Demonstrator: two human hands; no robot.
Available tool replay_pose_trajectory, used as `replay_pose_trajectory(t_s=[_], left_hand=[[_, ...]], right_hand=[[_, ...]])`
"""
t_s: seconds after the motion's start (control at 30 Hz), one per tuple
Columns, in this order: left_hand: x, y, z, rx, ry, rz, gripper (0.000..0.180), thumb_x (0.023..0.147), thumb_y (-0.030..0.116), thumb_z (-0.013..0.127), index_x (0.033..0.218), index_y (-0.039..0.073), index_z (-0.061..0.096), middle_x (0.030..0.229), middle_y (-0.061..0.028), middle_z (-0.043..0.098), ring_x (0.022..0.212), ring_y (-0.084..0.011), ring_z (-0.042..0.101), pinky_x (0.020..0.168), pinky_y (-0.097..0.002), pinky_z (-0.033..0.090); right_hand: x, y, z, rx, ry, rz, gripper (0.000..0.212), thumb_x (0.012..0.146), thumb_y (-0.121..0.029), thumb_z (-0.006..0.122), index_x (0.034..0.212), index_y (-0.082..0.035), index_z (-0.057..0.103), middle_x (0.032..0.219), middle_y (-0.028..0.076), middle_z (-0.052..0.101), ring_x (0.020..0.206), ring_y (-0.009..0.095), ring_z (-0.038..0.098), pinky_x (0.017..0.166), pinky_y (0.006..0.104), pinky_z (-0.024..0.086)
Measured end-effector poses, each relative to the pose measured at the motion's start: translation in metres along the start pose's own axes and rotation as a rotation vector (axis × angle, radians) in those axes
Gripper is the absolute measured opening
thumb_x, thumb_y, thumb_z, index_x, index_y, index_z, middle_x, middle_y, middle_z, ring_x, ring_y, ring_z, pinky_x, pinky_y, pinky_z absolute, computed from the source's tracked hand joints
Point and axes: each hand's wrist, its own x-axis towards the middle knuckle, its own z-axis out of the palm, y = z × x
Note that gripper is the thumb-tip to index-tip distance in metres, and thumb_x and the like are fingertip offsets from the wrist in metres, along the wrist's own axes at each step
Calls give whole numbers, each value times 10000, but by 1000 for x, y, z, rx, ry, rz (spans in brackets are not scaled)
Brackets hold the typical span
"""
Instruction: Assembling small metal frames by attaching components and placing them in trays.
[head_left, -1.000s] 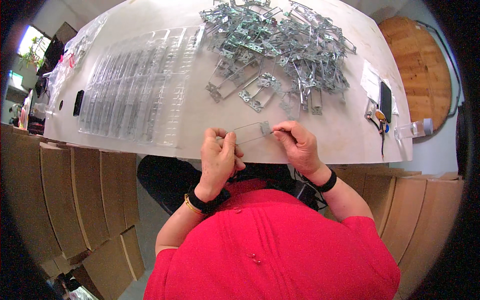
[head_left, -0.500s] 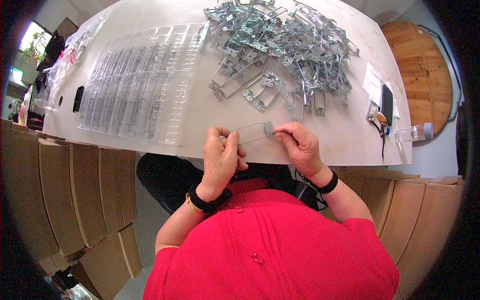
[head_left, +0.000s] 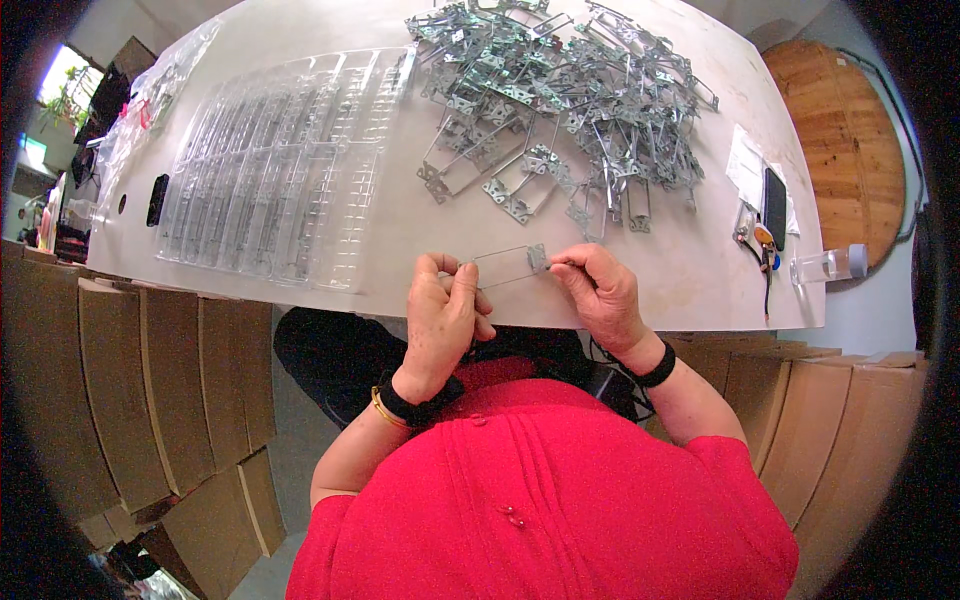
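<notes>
Near the table's front edge, my left hand (head_left: pixel 443 315) is closed round one end of a thin metal wire bracket (head_left: pixel 537 258). Two parallel wires run out from its fingers to a small grey end plate on the right. The fingers cover the bracket's other end. My right hand (head_left: pixel 605 300) is pinched at that plate's outer edge; a tiny dark piece shows at the fingertips, too small to name. Beyond the hands lies a large tangled pile of similar metal brackets (head_left: pixel 600 95). To the left, a clear plastic tray (head_left: pixel 375 160) has rows of metal parts in its slots.
On the right of the white table (head_left: pixel 400 230) are a dark phone (head_left: pixel 774 208) on white paper, a small tool with a yellow part (head_left: pixel 763 237), and a clear jar (head_left: pixel 825 266). Cardboard boxes (head_left: pixel 125 390) stand on both sides below. Clear plastic film (head_left: pixel 150 105) covers the far left.
</notes>
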Motion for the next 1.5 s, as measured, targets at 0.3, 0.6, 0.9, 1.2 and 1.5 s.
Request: replay_pose_trajectory(t_s=[0.3,0.6,0.9,1.2,1.5], left_hand=[[0,0,0,12,4,-6,232,1103,204,543,1167,23,414,727,-119,646,473,-184,633,420,-310,498],[0,1,1,-5,-12,-1,230,1102,203,545,1178,29,415,732,-119,648,470,-175,626,406,-301,479],[-2,4,3,-25,5,8,279,1070,165,591,1254,6,453,800,-100,628,498,-168,625,414,-302,488],[-4,9,6,67,66,14,350,999,75,622,1279,-50,453,777,-75,624,490,-134,609,419,-267,470],[-3,9,1,0,20,-14,388,1001,83,605,1319,-65,438,924,-142,658,562,-189,662,475,-315,565]], right_hand=[[-1,4,1,10,17,-12,99,958,-70,742,1052,-60,713,927,122,711,812,259,702,725,334,549],[-5,7,0,96,51,7,100,969,-74,735,1062,-53,702,951,105,718,812,227,694,726,327,546],[-3,7,1,233,-24,36,89,1008,-72,679,1093,-46,679,1178,158,738,1042,238,728,890,333,571],[-2,6,2,236,-55,27,98,1017,-86,674,1108,-51,661,1184,150,746,1039,232,735,882,334,576],[-1,2,1,223,-96,78,99,1021,-94,672,1112,-56,662,1128,113,755,949,196,729,821,317,573]])
